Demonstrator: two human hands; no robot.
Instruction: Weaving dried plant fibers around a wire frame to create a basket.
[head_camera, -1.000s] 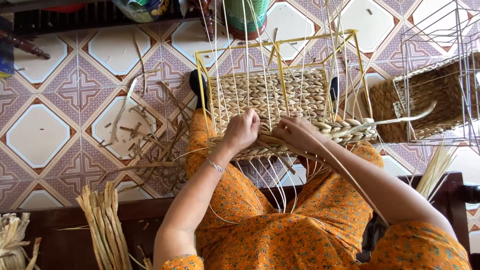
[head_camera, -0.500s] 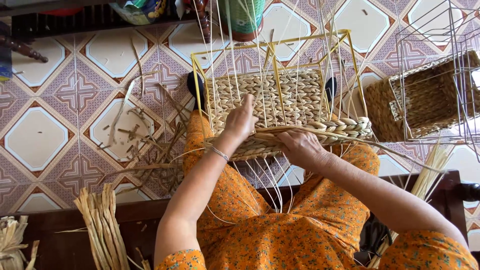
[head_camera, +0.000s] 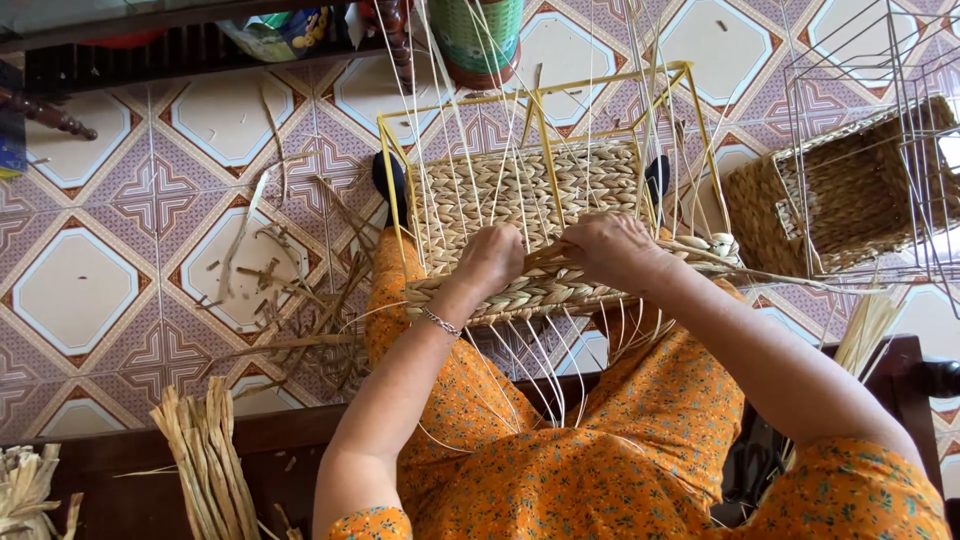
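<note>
Both hands, left hand (head_camera: 492, 258) and right hand (head_camera: 612, 250), clamp a straw strand (head_camera: 548, 258) on the half-woven basket (head_camera: 520, 190); pulled unevenly, it could snap or loosen.

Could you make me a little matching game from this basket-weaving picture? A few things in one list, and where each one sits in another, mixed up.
Things:
1. half-woven basket on a yellow wire frame
2. finished woven basket
3. bundle of dried straw strips
4. green pot

Places:
A. at the top edge, on the tiled floor
B. lower left, beside the person's left arm
C. on the person's lap, under the left hand and the right hand
D. to the right, inside a bare grey wire frame

Pairs: 1-C, 2-D, 3-B, 4-A
</note>
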